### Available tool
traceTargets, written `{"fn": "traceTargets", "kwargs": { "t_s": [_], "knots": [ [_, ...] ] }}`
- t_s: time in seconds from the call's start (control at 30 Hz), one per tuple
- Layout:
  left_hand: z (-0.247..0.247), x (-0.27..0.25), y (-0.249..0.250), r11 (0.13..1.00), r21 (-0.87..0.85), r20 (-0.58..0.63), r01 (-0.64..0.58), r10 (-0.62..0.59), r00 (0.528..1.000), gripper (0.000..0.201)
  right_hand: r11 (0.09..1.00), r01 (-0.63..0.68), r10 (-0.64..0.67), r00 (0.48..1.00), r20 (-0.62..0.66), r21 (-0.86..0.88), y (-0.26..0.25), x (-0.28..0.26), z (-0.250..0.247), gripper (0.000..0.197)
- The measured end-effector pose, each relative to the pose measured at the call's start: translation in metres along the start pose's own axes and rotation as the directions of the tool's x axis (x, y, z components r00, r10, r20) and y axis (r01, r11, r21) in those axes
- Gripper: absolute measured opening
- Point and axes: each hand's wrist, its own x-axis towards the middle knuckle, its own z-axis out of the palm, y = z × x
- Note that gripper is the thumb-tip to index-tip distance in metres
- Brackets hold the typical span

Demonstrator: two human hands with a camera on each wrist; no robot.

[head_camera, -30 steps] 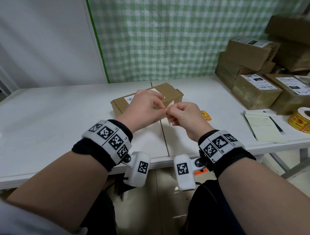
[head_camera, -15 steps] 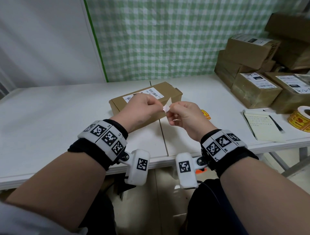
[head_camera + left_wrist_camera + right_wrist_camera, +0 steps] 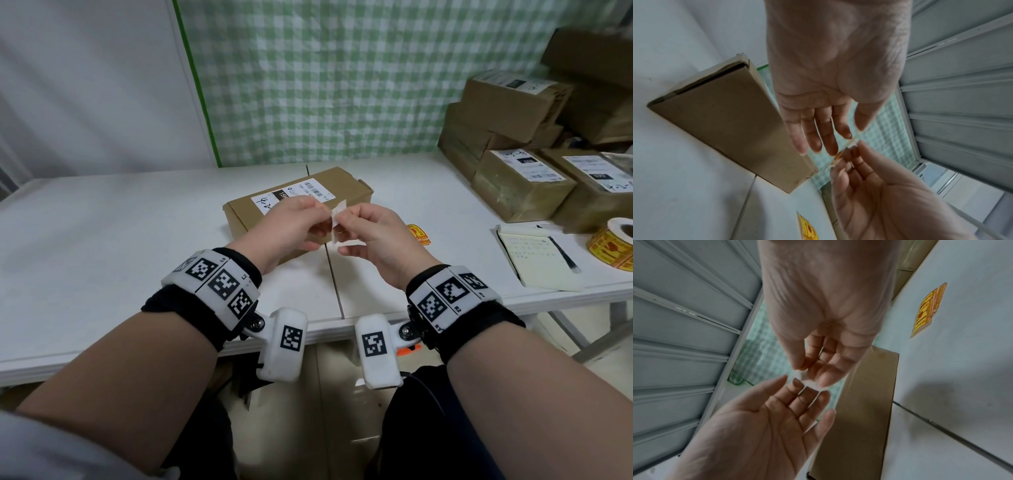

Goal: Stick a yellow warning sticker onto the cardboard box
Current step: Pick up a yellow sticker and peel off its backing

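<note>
A brown cardboard box [image 3: 308, 202] with a white shipping label lies mid-table, its long side showing in the left wrist view [image 3: 725, 123]. Just in front of it, above the table, both hands hold one small sticker piece [image 3: 339, 209] with white backing. My left hand [image 3: 326, 218] pinches one edge between thumb and forefinger [image 3: 855, 133]. My right hand [image 3: 342, 224] pinches the other edge [image 3: 807, 374]. The piece looks white in the right wrist view [image 3: 800, 375] and faintly yellow edge-on [image 3: 838, 156]. Which layer each hand holds is unclear.
A loose yellow warning sticker [image 3: 418, 234] lies on the white table [image 3: 102, 240] right of the hands. Farther right are a notepad with a pen [image 3: 537, 260], a roll of yellow stickers [image 3: 613, 243] and stacked labelled cardboard boxes [image 3: 520, 185].
The hands were pressed together at the fingertips a second ago. They have drawn slightly apart, and the white sticker piece now shows between them. The box label has come into sight.
</note>
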Motion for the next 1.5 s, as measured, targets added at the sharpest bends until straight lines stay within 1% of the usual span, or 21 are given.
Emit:
{"fn": "traceTargets", "kwargs": {
  "t_s": [0.07, 0.17, 0.23, 0.37, 0.47, 0.57, 0.67, 0.77, 0.8, 0.93, 1.03, 1.1, 1.17, 1.23, 1.3, 1.37, 1.43, 1.5],
  "knots": [
    [0.001, 0.0, -0.003, 0.998, 0.042, 0.002, -0.036, 0.036, 0.999, 0.013, 1.0, 0.009, -0.009, 1.0, 0.003, -0.011, 0.001, 0.001, 0.001, 0.015],
    [-0.002, 0.001, -0.006, 0.996, 0.057, -0.044, -0.073, 0.075, 0.996, 0.01, 1.0, 0.003, -0.003, 1.0, 0.014, -0.03, 0.002, 0.001, 0.0, 0.016],
    [-0.004, 0.004, -0.008, 0.995, 0.066, -0.061, -0.075, 0.079, 0.995, 0.015, 0.999, -0.015, 0.015, 1.0, 0.021, -0.041, 0.003, 0.001, -0.001, 0.017],
    [-0.004, 0.005, -0.011, 0.998, -0.005, -0.066, -0.067, 0.067, 0.996, 0.02, 0.998, -0.066, 0.066, 0.998, -0.008, 0.024, 0.003, 0.001, 0.0, 0.02],
    [-0.002, 0.006, -0.009, 0.996, -0.056, -0.091, -0.07, 0.064, 0.994, 0.019, 0.995, -0.079, 0.082, 0.996, -0.04, 0.067, 0.001, 0.002, 0.001, 0.016],
    [-0.001, 0.007, -0.008, 0.997, -0.006, -0.097, -0.083, 0.082, 0.992, 0.021, 0.999, -0.048, 0.049, 0.999, -0.022, 0.009, 0.001, 0.001, 0.001, 0.009],
    [0.0, 0.007, -0.008, 0.996, 0.023, -0.082, -0.081, 0.083, 0.993, 0.02, 0.998, -0.032, 0.03, 0.999, -0.024, -0.058, 0.003, 0.002, 0.0, 0.015],
    [0.001, 0.007, -0.007, 0.997, 0.037, -0.088, -0.065, 0.068, 0.994, 0.021, 0.996, -0.025, 0.022, 0.999, -0.033, -0.083, 0.004, 0.002, -0.002, 0.003],
    [0.001, 0.006, -0.007, 0.997, 0.044, -0.09, -0.059, 0.063, 0.994, 0.021, 0.996, -0.028, 0.025, 0.999, -0.037, -0.087, 0.004, 0.002, -0.002, 0.002],
    [0.005, 0.002, -0.006, 0.998, 0.026, -0.075, -0.06, 0.061, 0.995, 0.02, 0.996, -0.037, 0.034, 0.999, -0.037, -0.084, 0.004, 0.003, -0.001, 0.013],
    [0.006, -0.001, -0.005, 0.998, 0.003, -0.048, -0.07, 0.07, 0.996, 0.01, 0.995, -0.031, 0.029, 0.999, -0.027, -0.09, 0.003, 0.002, 0.0, 0.016],
    [0.005, -0.001, -0.006, 0.997, 0.01, -0.055, -0.071, 0.072, 0.996, 0.006, 0.997, -0.041, 0.039, 0.999, -0.023, -0.072, 0.003, 0.001, -0.001, 0.019],
    [0.004, 0.001, -0.008, 0.997, 0.03, -0.084, -0.073, 0.075, 0.994, 0.014, 0.998, -0.059, 0.059, 0.998, -0.019, -0.037, 0.003, 0.002, -0.001, 0.023],
    [0.003, 0.003, -0.009, 0.997, 0.036, -0.106, -0.065, 0.068, 0.992, 0.02, 0.997, -0.08, 0.08, 0.997, -0.022, 0.001, 0.002, 0.002, -0.001, 0.019],
    [0.003, 0.004, -0.009, 0.998, 0.023, -0.104, -0.051, 0.053, 0.993, 0.021, 0.995, -0.093, 0.095, 0.994, -0.055, 0.04, 0.001, 0.002, -0.002, 0.012],
    [0.004, 0.005, -0.01, 0.999, 0.007, -0.097, -0.05, 0.05, 0.994, 0.022, 0.993, -0.099, 0.106, 0.989, -0.105, 0.066, 0.001, 0.004, -0.004, 0.01],
    [0.005, 0.005, -0.011, 0.999, -0.009, -0.089, -0.048, 0.047, 0.995, 0.022, 0.994, -0.092, 0.098, 0.988, -0.119, 0.053, 0.0, 0.005, -0.005, 0.011],
    [0.006, 0.005, -0.01, 0.999, -0.006, -0.067, -0.047, 0.046, 0.997, 0.023, 0.998, -0.066, 0.065, 0.993, -0.097, -0.005, 0.001, 0.005, -0.004, 0.009]
  ]
}}
